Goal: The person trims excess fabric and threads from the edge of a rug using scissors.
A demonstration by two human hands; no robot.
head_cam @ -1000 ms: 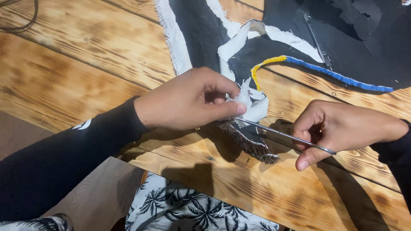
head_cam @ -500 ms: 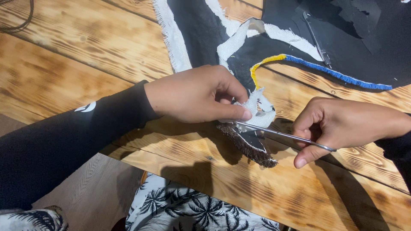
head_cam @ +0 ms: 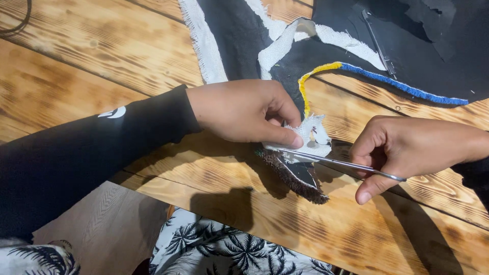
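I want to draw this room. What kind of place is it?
Probably a craft or sewing workbench: a scorched wooden plank table, black fabric with frayed white woven edging, and thin metal scissors in the right hand.

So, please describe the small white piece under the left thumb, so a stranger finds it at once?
Start at the wooden table, near its front edge between both hands. The left hand pins a white woven scrap there. Unlike the long white strips above, it is small, frayed, with dark fuzzy trim below.
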